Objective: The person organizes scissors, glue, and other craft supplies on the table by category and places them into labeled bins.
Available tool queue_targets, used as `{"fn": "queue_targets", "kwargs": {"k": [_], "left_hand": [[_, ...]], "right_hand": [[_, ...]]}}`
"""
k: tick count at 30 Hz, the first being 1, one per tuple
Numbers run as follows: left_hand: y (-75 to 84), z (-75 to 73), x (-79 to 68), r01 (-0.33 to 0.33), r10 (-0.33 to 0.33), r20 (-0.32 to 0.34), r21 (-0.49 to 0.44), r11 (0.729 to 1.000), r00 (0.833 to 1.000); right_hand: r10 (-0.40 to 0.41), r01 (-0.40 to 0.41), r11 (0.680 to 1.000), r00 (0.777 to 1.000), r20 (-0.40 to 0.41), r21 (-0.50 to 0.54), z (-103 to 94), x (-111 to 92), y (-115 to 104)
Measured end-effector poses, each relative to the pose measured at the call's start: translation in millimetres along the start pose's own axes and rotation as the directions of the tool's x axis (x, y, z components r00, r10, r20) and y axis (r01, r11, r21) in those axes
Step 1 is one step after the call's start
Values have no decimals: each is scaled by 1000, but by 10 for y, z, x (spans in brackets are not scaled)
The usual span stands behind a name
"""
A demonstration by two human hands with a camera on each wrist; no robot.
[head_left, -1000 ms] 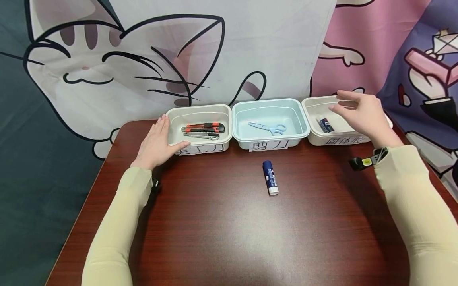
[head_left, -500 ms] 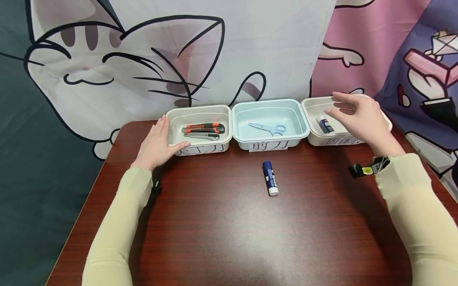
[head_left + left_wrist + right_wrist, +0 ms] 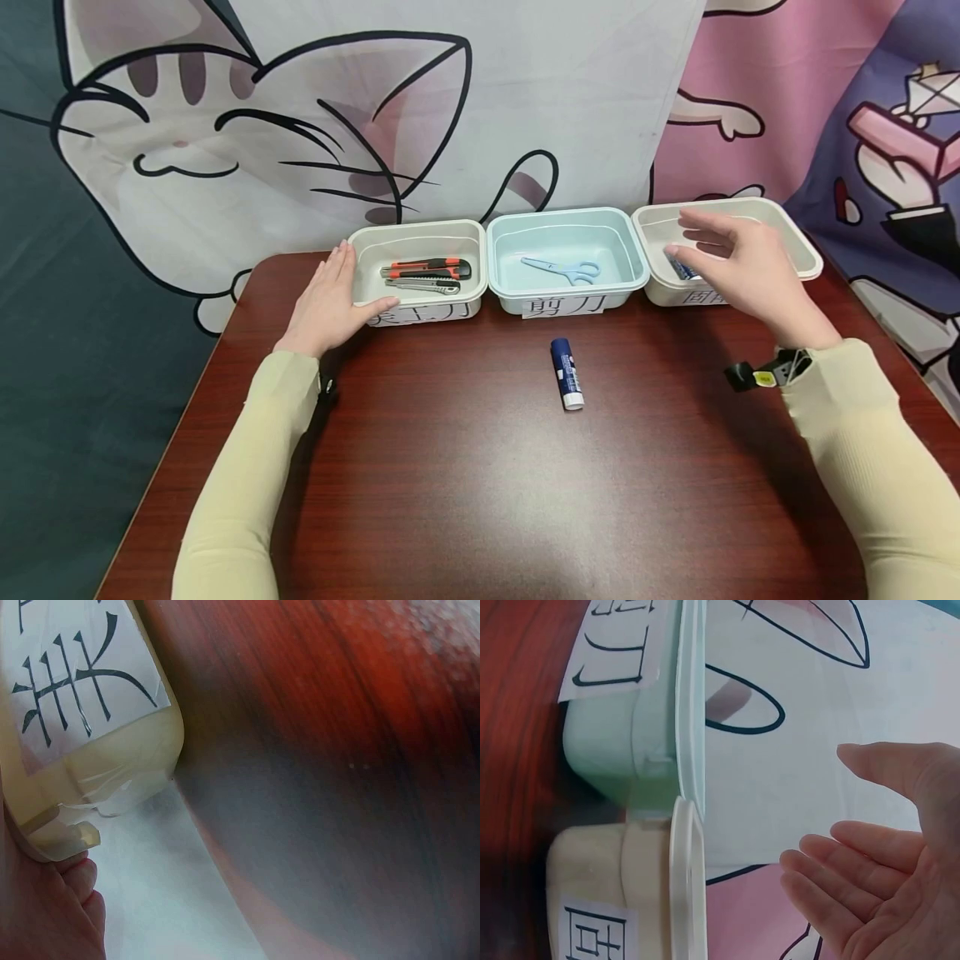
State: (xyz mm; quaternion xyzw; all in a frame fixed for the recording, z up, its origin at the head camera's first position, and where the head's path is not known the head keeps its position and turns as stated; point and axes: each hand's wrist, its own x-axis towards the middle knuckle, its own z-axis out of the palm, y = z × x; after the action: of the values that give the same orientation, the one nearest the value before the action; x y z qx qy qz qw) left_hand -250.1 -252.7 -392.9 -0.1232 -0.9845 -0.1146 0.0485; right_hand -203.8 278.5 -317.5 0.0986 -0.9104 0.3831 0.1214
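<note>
My left hand (image 3: 321, 302) rests with straight fingers against the left end of a cream bin (image 3: 360, 258), its thumb along the labelled front. Inside that bin lie several box cutters (image 3: 426, 268), some orange and black, one grey. Above the right cream bin (image 3: 798, 250) hovers my right hand (image 3: 750, 260), fingers relaxed and apart, holding nothing. It partly hides a glue stick (image 3: 684, 268) in that bin. Another glue stick (image 3: 566, 373), dark blue with a white end, lies on the table. In the right wrist view, the right hand's thumb (image 3: 881, 761) stands away from the fingers.
Between the cream bins stands a light blue bin (image 3: 517, 229) holding light blue scissors (image 3: 566, 268). All three bins line the back of the brown table (image 3: 465, 483), with paper labels on their fronts. A cat-printed cloth (image 3: 570, 92) hangs behind.
My right hand has shifted left and slightly down over the right bin, covering more of the glue stick inside. The left hand and the glue stick on the table have stayed put.
</note>
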Motion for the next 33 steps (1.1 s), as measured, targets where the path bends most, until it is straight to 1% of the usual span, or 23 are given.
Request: {"fn": "queue_targets", "kwargs": {"k": [2,9,17,26,31,33], "left_hand": [[-1,-2,-1,-1,1,1,-2,1000,1000],[-2,-9,7,-7,7,7,-7,1000,1000],[-5,-10,11,-7,7,10,-8,1000,1000],[-13,-10,17,-6,6,9,-6,1000,1000],[-7,-7,12,-6,6,7,-7,1000,1000],[-6,-8,6,-4,4,7,-7,1000,1000]], "right_hand": [[-10,10,1000,1000,2,-4,17,-16,-6],[-59,58,997,998,20,45,96,-56,-32],[-75,78,996,996,54,-51,208,-119,-78],[-84,80,996,990,117,43,403,-187,-111],[-99,87,992,984,148,87,470,-235,-169],[-111,98,991,981,158,89,490,-256,-197]]}}
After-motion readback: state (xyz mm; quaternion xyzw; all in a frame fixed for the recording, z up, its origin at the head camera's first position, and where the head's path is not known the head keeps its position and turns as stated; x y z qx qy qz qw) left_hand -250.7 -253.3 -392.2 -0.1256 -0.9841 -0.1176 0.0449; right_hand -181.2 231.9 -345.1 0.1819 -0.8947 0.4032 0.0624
